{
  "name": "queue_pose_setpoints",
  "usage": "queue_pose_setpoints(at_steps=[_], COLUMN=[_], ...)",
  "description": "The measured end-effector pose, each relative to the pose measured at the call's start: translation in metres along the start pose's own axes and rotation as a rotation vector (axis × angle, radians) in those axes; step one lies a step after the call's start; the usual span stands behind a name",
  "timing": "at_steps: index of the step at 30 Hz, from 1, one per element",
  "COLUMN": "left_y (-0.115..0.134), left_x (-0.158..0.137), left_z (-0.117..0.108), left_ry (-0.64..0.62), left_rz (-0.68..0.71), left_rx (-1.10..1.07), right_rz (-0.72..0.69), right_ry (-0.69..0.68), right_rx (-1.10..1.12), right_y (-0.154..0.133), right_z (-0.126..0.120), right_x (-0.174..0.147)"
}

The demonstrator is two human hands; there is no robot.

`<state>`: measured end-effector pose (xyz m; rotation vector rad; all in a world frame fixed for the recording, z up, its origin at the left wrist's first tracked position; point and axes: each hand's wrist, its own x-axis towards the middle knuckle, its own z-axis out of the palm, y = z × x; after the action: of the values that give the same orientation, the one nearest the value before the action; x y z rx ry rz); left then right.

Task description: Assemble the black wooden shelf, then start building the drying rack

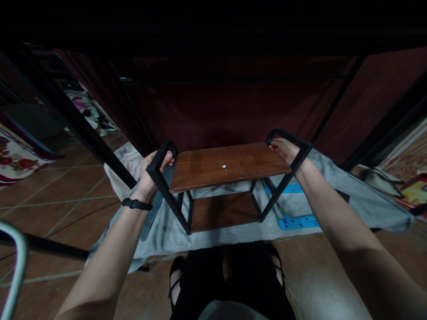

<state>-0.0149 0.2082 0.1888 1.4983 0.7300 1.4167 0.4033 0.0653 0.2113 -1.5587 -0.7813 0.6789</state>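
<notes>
A small two-tier shelf rack (pixel 230 166) with brown wood-look boards and a black metal frame is in the middle of the view. Its lower board (pixel 225 211) is low over the grey cloth. My left hand (pixel 151 171), with a dark band on the wrist, has its fingers curled through the left end of the frame. On the other side, my right hand (pixel 283 150) is closed around the right end of the frame. A small white mark lies on the upper board. Parts of both palms are hidden by the frame.
A grey cloth (pixel 207 240) spreads beneath the rack over a low surface. Blue strips with holes (pixel 296 222) lie at right, grey slats (pixel 155 213) at left. Dark metal posts (pixel 80 129) and a dark red curtain (pixel 227 111) stand around. A pale curved tube (pixel 20 253) is at lower left.
</notes>
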Motion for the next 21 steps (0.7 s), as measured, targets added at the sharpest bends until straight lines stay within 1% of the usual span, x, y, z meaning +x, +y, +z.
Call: queue_pose_setpoints(at_steps=[3,6,9,11,14,21], left_y=[-0.001,-0.001,-0.001,-0.001,-0.002,0.002], left_x=[0.002,0.005,0.006,0.006,0.005,0.002], left_z=[-0.001,-0.002,-0.001,-0.001,0.000,-0.002], left_ry=[-0.028,-0.026,-0.006,0.007,0.020,0.008], left_rz=[-0.091,-0.186,-0.218,-0.212,-0.174,-0.016], left_rx=[-0.114,-0.174,-0.195,-0.193,-0.170,0.003], right_rz=[-0.046,-0.131,-0.196,-0.210,-0.183,-0.119], right_ry=[0.044,0.093,0.119,0.121,0.109,0.070], right_rx=[-0.008,-0.027,-0.056,-0.080,-0.073,-0.049], right_y=[0.004,0.010,0.016,0.018,0.017,0.008], right_z=[0.000,0.000,0.001,0.001,0.001,0.000], right_x=[-0.003,-0.005,-0.004,-0.002,0.000,0.002])
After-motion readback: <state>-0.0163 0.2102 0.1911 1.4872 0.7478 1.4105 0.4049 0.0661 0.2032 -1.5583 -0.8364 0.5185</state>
